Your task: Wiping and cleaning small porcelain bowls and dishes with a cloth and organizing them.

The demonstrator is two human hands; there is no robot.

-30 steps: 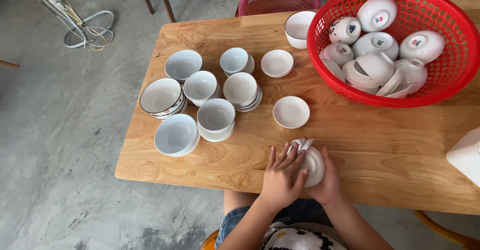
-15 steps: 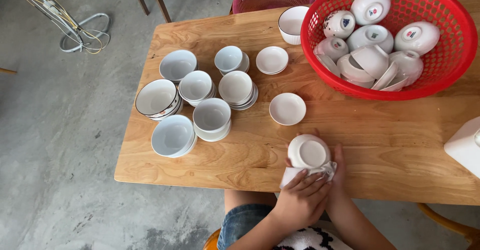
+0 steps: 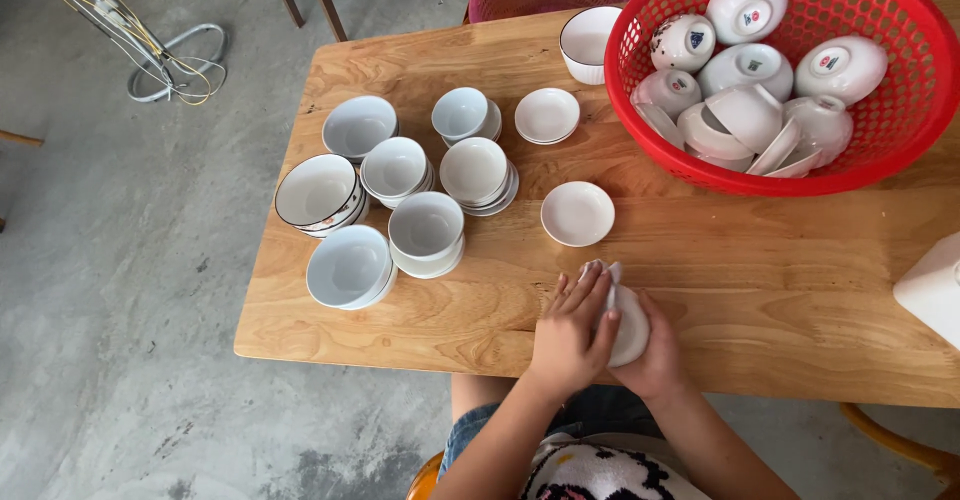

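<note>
At the near edge of the wooden table [image 3: 800,290] I see my left hand [image 3: 572,328] and right hand [image 3: 655,355] both curled tight around one small white bowl [image 3: 630,322], tipped on its side with a cloth [image 3: 610,272] pressed to it. Just beyond sits a white saucer [image 3: 577,213], and stacked bowls [image 3: 425,228] fill the left side. At the far right corner stands a red basket [image 3: 900,130] of bowls.

We see 2 bare forearms, no sleeves — blue denim shorts [image 3: 470,438] and a white top [image 3: 600,472] with black markings.
</note>
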